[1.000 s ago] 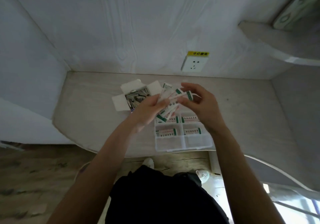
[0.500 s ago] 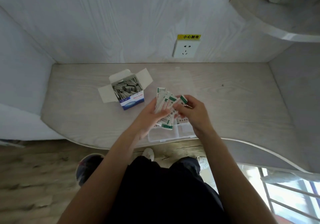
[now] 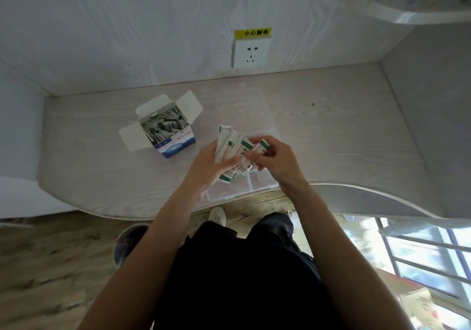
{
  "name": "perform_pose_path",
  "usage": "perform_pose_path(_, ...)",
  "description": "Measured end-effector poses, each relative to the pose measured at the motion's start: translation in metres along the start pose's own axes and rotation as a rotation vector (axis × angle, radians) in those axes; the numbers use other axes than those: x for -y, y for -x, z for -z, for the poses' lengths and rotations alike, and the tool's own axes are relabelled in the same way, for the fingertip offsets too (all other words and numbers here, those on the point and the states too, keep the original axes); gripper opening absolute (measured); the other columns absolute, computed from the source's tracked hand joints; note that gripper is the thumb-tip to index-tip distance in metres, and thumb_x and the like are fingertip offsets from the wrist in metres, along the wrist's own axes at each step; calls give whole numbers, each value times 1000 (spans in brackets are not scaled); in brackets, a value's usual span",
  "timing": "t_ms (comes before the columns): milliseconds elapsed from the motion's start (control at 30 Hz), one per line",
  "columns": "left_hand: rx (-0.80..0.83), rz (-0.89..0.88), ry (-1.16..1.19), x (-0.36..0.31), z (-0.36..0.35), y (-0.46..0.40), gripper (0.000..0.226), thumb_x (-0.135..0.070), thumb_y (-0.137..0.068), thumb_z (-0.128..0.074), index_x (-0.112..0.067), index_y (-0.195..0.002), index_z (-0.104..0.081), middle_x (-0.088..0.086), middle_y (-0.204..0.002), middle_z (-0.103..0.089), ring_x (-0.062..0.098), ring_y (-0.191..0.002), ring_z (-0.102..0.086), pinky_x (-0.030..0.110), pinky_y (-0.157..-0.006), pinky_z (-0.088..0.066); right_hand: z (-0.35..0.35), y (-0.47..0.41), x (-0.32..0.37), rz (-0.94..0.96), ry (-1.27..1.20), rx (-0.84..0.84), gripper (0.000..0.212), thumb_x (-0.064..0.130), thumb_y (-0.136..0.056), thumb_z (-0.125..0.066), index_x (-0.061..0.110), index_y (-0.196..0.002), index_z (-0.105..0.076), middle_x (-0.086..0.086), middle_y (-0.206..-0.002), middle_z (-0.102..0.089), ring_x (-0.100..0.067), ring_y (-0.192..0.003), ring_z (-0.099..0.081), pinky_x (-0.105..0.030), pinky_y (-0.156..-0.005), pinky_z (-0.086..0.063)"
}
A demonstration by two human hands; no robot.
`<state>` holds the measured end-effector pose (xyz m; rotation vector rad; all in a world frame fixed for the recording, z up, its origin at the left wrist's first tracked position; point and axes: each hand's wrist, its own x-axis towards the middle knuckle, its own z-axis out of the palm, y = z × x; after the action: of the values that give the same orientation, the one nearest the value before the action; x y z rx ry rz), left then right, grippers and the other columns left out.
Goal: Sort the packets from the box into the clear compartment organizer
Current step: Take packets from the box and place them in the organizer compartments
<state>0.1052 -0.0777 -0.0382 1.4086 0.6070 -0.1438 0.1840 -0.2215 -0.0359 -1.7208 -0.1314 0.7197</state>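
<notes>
Packets: a fanned bunch of white strips with green ends, held above the front edge of the desk, over the clear compartment organizer. Left hand grips the bunch from below, palm up, fingers curled around the lower ends. Right hand pinches one packet at the right side of the fan between thumb and fingertips, the other fingers curled. Organizer sits at the front edge of the desk, mostly hidden by both hands; two near compartments visible; its clear lid lies open and flat toward the back wall. Contents of the hidden compartments cannot be made out. Box: white and blue carton, flaps open, full of more packets, left of the organizer and apart from it, toward the desk's left side. Wall socket with a yellow label above it on the back wall.
</notes>
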Motion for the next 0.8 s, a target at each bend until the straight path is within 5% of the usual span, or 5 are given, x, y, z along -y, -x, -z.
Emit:
perform_pose_path(200,-11,41,0,-2,0,0,40,-4,-65,-79,-22,-96,-63,0,-92,-70,17,-87,-67,29,-70,-54,2,5,-4,3,-1,63,18,5,-82,-69,12,-98,-65,-2,-71,-62,-5,-55,-54,-18,-52,-47)
perform_pose_path(500,-61,9,55,0,7,4,25,-13,-82,-67,-16,-106,-61,-5,-84,-72,11,-81,-69,21,-65,-53,26,5,-8,2,-4,-66,23,9,-84,-67,11,-107,-64,-6,-84,-67,-6,-63,-62,-18,-59,-52)
perform_pose_path(633,-168,5,71,9,19,4,30,-10,-84,-66,-10,-113,-59,5,-91,-71,10,-79,-70,16,-60,-52,49,-1,-18,-68,91,-132,15,12,-84,-68,2,-95,-67,-7,-76,-67,-5,-57,-62,-18,-54,-49)
perform_pose_path(800,-176,-3,80,12,21,7,28,-8,-84,-65,-10,-112,-59,5,-92,-69,7,-74,-69,15,-59,-51,43,-17,-27,-44,233,-188,12,17,-81,-72,15,-74,-63,-6,-70,-69,-13,-57,-67,-20,-47,-50)
